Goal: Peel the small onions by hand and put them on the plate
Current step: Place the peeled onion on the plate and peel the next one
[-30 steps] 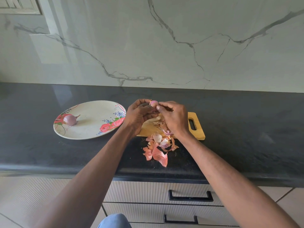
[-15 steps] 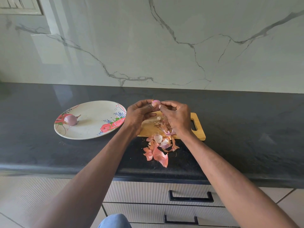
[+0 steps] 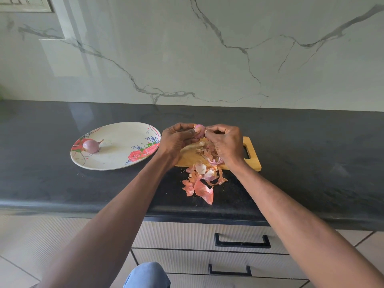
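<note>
I see my left hand [image 3: 176,142] gripping the small onion [image 3: 199,129] above the cutting board [image 3: 252,161], right hand [image 3: 226,142] fingers pinching at its skin — peeled onion [image 3: 90,145] on the plate [image 3: 124,161], peels [image 3: 202,181] on the table [image 3: 311,163]

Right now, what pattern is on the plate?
Cream plate with pink roses and blue sprigs at its rim; head view.

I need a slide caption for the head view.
Both hands peel a small onion above the cutting board.
</note>
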